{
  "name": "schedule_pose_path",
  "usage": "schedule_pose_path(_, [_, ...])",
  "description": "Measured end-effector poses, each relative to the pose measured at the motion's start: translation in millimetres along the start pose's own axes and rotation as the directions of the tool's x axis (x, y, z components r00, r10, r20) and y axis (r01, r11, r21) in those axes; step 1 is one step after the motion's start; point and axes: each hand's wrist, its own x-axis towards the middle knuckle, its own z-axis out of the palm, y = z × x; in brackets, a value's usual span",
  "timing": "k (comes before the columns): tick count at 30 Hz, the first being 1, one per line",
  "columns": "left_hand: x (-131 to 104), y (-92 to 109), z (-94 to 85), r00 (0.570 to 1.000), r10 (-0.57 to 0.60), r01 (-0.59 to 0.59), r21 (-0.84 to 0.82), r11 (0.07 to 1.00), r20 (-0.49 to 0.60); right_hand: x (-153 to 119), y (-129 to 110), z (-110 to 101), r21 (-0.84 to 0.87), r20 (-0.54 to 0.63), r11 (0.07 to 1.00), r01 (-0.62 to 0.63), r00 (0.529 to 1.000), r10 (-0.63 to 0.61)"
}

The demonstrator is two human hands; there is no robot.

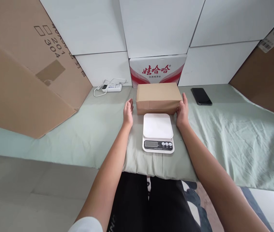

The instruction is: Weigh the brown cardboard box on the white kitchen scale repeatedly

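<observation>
A plain brown cardboard box (159,92) lies closed near the back of the cloth-covered surface. My right hand (182,112) is against its right side, thumb at the front corner and fingers stretched along the side. To the left of the box, a small gap away from it, is my left hand (128,112), slightly curled with nothing visible in it. Between my forearms, just in front of the box, sits a white digital kitchen scale (158,127). Its platform is bare, and its display (151,144) looks blank.
Behind the box stands a red and white printed carton (158,64) against white panels. A white power strip (112,87) with a cable is at the back left, and a black phone (201,96) at the right. Large cardboard sheets (25,74) flank the green cloth (98,129).
</observation>
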Motion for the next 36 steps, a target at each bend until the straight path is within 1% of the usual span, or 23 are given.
schedule_pose_path(5, [1.5, 0.0, -4.7, 0.999, 0.02, -0.021, 0.027, 0.999, 0.03, -1.4, 0.9, -1.0, -0.005, -0.011, 1.0, 0.022, 1.0, -0.022])
schedule_pose_path(8, [0.9, 1.9, -6.9, 0.999, -0.007, 0.007, 0.017, 1.0, 0.04, -0.5, 3.2, -1.3, 0.004, -0.011, 0.999, 0.041, 0.999, -0.041])
schedule_pose_path(11, [-2.3, 2.6, -5.4, 0.995, -0.037, 0.034, 0.035, 0.999, 0.089, 0.9, 6.1, -1.6, 0.0, -0.011, 0.998, 0.055, 0.998, -0.055])
schedule_pose_path(15, [-7.9, 2.6, -1.2, 0.988, 0.004, -0.012, 0.05, 0.999, 0.157, 1.7, 8.6, -3.1, -0.023, 0.002, 0.995, 0.098, 0.995, -0.098])
schedule_pose_path(19, [-11.1, 4.2, 0.5, 0.984, 0.012, -0.019, 0.038, 0.999, 0.179, -0.3, 5.5, -3.0, -0.028, 0.018, 0.988, 0.152, 0.988, -0.151])
schedule_pose_path(22, [-12.1, 5.3, 0.5, 0.982, 0.015, -0.025, 0.05, 0.998, 0.19, -4.0, -2.5, -0.5, -0.032, 0.02, 0.987, 0.159, 0.987, -0.159])
schedule_pose_path(26, [-12.6, 6.4, -0.2, 0.979, 0.049, -0.064, 0.069, 0.996, 0.198, -10.2, -17.4, 3.8, -0.067, 0.052, 0.975, 0.213, 0.976, -0.21])
schedule_pose_path(29, [-13.2, 9.1, -1.7, 0.975, 0.126, -0.143, 0.084, 0.986, 0.184, -15.4, -29.3, 6.6, -0.062, 0.076, 0.966, 0.252, 0.966, -0.247])
schedule_pose_path(32, [-15.1, 14.9, -3.9, 0.957, 0.232, -0.248, 0.077, 0.966, 0.173, -21.3, -41.9, 8.6, -0.057, 0.09, 0.958, 0.282, 0.957, -0.276])
schedule_pose_path(34, [-19.3, 20.4, -5.9, 0.941, 0.285, -0.303, 0.082, 0.949, 0.182, -26.4, -51.1, 8.6, -0.064, 0.108, 0.952, 0.3, 0.95, -0.292])
schedule_pose_path(36, [-28.5, 26.7, -8.9, 0.933, 0.305, -0.328, 0.106, 0.939, 0.192, -34.0, -60.4, 5.8, -0.076, 0.121, 0.946, 0.315, 0.945, -0.305])
